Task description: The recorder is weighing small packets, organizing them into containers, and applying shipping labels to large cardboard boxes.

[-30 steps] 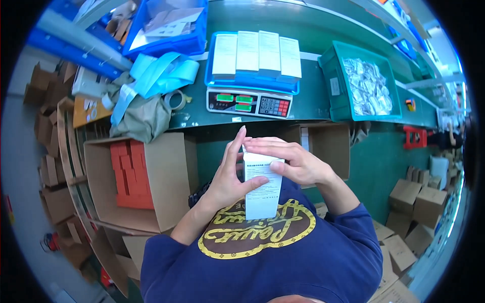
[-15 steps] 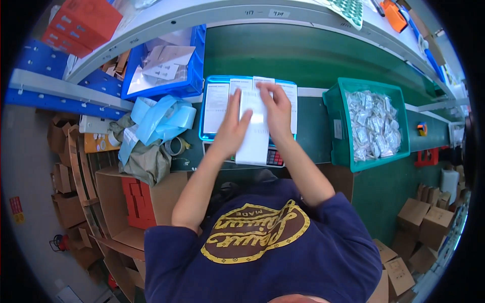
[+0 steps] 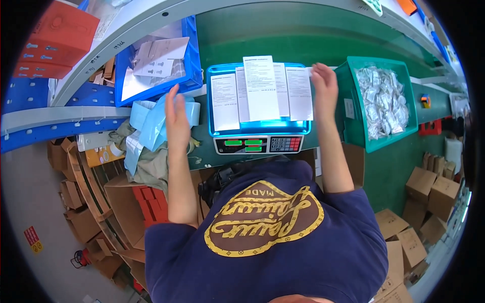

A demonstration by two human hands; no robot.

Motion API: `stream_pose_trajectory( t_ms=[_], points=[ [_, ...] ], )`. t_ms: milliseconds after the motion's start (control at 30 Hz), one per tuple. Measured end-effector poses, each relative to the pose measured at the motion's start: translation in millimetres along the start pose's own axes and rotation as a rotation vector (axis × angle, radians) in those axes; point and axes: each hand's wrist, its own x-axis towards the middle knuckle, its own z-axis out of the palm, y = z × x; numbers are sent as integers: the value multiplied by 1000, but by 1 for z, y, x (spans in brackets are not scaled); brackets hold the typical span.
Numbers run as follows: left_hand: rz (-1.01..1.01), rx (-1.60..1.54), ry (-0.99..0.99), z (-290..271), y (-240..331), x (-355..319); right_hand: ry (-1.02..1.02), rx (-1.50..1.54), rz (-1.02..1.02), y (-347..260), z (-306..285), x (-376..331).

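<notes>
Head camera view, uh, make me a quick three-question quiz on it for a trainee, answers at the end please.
1. True or false: the left hand is empty.
2. Which stands to the right of the scale?
A. blue bin
B. green bin
C. light blue sheeting
3. How many white boxes show on the blue tray?

Key: 1. True. 2. B. 3. Five.
</notes>
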Motion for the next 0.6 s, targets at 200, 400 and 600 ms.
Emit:
stream_pose_trajectory(
  t_ms=[200,400,600],
  points=[
    [-168,27,0,-46,-24,-19,99,112,220,5,-54,-34],
    [-128,35,-77,-39,-30,-8,-97,140,305,8,-55,-43],
    [-77,27,-88,-33,-26,-1,-20,-21,322,-24,-21,-46]
  ],
)
